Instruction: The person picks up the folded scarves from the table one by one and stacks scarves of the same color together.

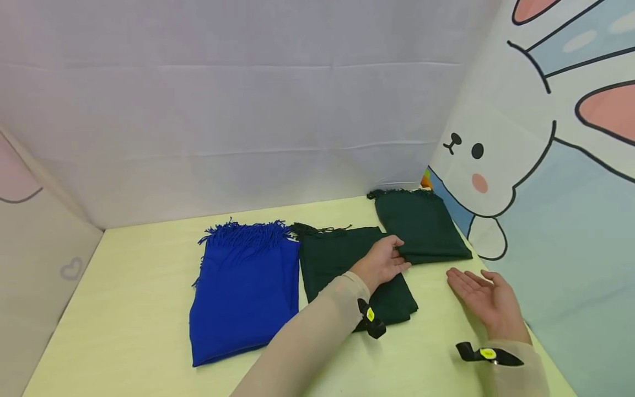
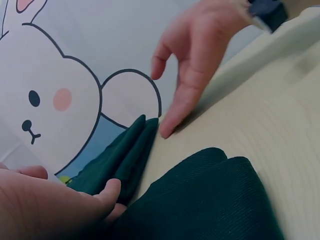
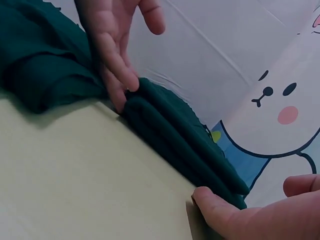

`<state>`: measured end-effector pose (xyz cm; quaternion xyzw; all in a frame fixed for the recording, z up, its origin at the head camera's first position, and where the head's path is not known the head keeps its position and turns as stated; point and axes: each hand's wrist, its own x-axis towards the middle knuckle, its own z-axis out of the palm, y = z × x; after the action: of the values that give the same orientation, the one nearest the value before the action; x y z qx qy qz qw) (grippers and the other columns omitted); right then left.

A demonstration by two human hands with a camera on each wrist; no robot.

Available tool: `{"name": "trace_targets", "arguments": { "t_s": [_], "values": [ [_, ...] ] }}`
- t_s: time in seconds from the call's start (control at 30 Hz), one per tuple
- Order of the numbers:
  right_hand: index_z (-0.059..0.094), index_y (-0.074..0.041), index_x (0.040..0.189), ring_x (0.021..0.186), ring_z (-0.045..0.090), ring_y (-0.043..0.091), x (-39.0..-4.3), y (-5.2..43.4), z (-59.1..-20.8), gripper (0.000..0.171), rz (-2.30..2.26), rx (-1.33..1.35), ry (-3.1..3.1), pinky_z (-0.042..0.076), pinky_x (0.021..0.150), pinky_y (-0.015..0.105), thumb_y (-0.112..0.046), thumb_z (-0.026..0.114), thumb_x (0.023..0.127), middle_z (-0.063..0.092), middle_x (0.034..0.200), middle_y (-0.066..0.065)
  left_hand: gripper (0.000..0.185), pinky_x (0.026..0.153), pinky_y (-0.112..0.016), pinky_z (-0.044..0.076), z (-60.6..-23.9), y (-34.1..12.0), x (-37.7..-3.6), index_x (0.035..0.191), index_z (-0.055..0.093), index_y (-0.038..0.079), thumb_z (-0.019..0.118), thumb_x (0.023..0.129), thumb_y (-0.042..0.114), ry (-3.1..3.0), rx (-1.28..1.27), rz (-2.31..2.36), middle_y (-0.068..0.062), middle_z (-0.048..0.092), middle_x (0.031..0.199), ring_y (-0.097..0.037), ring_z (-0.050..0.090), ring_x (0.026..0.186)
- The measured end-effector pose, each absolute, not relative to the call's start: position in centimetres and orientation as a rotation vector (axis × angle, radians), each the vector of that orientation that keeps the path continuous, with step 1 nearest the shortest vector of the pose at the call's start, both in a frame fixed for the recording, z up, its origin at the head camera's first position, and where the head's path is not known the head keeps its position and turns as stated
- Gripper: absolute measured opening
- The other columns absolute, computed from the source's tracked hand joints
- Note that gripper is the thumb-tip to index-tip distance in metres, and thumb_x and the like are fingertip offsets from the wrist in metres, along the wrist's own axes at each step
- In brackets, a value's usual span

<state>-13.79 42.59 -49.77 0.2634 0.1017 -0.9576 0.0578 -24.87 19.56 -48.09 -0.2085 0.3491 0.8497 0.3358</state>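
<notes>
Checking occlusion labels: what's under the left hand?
The left hand rests over the middle dark green scarf, fingertips touching the near corner of the right dark green scarf. The covered fabric isn't visible.

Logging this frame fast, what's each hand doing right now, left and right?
Left hand: open, fingertips touching the near edge of the far folded dark green scarf.
Right hand: open, palm up, holding nothing.

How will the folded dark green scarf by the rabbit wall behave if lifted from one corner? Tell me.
Probably floppy: the far green scarf is soft layered cloth, so its folds would likely droop open. Likely light. The left hand touches its near edge; pushed, it might bunch rather than slide.
</notes>
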Motion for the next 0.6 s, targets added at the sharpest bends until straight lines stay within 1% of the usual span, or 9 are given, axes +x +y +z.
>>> {"name": "trace_targets", "arguments": {
  "t_s": [0.07, 0.13, 0.2, 0.37, 0.4, 0.43, 0.5, 0.6],
  "values": [
    [-0.013, -0.037, 0.156, 0.152, 0.003, 0.015, -14.6, 43.1, -49.6, 0.070, -2.911, 0.771, 0.267, 0.015, 0.123, 0.039, -0.032, 0.038, 0.108, -0.001, 0.164, -0.009, 0.077, 0.111, -0.060, 0.033, -48.1, 19.8, -24.9, 0.155, 0.018, -0.007, 0.058, 0.091, 0.003, 0.957, -0.541, 2.199, -0.034, 0.020, 0.157, -0.048, 0.021, 0.145],
    [-0.012, -0.037, 0.156, 0.152, 0.003, 0.014, -15.4, 43.3, -49.4, 0.070, -2.917, 0.771, 0.277, 0.015, 0.123, 0.038, -0.032, 0.038, 0.108, -0.002, 0.164, -0.011, 0.075, 0.110, -0.060, 0.035, -48.2, 20.1, -25.0, 0.154, 0.021, -0.006, 0.059, 0.091, 0.004, 0.990, -0.536, 2.186, -0.033, 0.024, 0.156, -0.046, 0.024, 0.145],
    [-0.014, -0.036, 0.156, 0.152, 0.001, 0.013, -15.9, 43.2, -49.4, 0.070, -2.915, 0.749, 0.304, 0.012, 0.123, 0.036, -0.032, 0.037, 0.108, -0.006, 0.164, -0.012, 0.074, 0.109, -0.061, 0.036, -48.4, 20.3, -25.1, 0.154, 0.023, -0.006, 0.059, 0.090, 0.004, 1.003, -0.529, 2.184, -0.032, 0.027, 0.155, -0.045, 0.025, 0.145],
    [-0.017, -0.033, 0.156, 0.152, -0.001, 0.014, -16.8, 42.8, -49.2, 0.070, -2.902, 0.752, 0.381, 0.011, 0.123, 0.034, -0.034, 0.033, 0.108, -0.012, 0.164, -0.012, 0.075, 0.110, -0.060, 0.035, -48.5, 20.7, -25.3, 0.154, 0.020, -0.007, 0.060, 0.091, 0.002, 0.962, -0.532, 2.197, -0.034, 0.026, 0.154, -0.046, 0.026, 0.144],
    [-0.017, -0.033, 0.156, 0.152, -0.001, 0.014, -16.8, 42.7, -49.2, 0.069, -2.897, 0.762, 0.387, 0.011, 0.123, 0.034, -0.034, 0.033, 0.108, -0.012, 0.164, -0.012, 0.076, 0.109, -0.059, 0.036, -48.6, 20.7, -25.3, 0.154, 0.020, -0.007, 0.061, 0.091, 0.002, 0.961, -0.543, 2.196, -0.035, 0.026, 0.153, -0.047, 0.027, 0.143],
    [-0.016, -0.032, 0.156, 0.152, 0.000, 0.014, -16.7, 42.6, -49.2, 0.069, -2.894, 0.773, 0.389, 0.011, 0.123, 0.034, -0.034, 0.032, 0.108, -0.011, 0.164, -0.011, 0.073, 0.108, -0.058, 0.038, -48.7, 20.8, -25.3, 0.153, 0.023, -0.008, 0.061, 0.092, 0.002, 0.980, -0.537, 2.185, -0.036, 0.027, 0.153, -0.048, 0.028, 0.143],
    [-0.015, -0.032, 0.157, 0.152, 0.001, 0.015, -16.5, 42.6, -49.3, 0.068, -2.892, 0.783, 0.383, 0.012, 0.122, 0.034, -0.035, 0.032, 0.108, -0.010, 0.164, -0.011, 0.073, 0.106, -0.053, 0.043, -49.1, 21.0, -25.2, 0.154, 0.022, -0.007, 0.061, 0.094, 0.004, 1.051, -0.503, 2.150, -0.036, 0.027, 0.152, -0.047, 0.031, 0.141],
    [-0.015, -0.032, 0.157, 0.152, 0.002, 0.015, -16.2, 42.5, -49.5, 0.068, -2.898, 0.762, 0.363, 0.012, 0.123, 0.034, -0.034, 0.032, 0.108, -0.008, 0.164, -0.011, 0.072, 0.099, -0.047, 0.051, -49.7, 21.5, -25.0, 0.155, 0.022, -0.005, 0.063, 0.097, 0.007, 1.209, -0.431, 2.095, -0.035, 0.031, 0.149, -0.044, 0.038, 0.138]
  ]
}}
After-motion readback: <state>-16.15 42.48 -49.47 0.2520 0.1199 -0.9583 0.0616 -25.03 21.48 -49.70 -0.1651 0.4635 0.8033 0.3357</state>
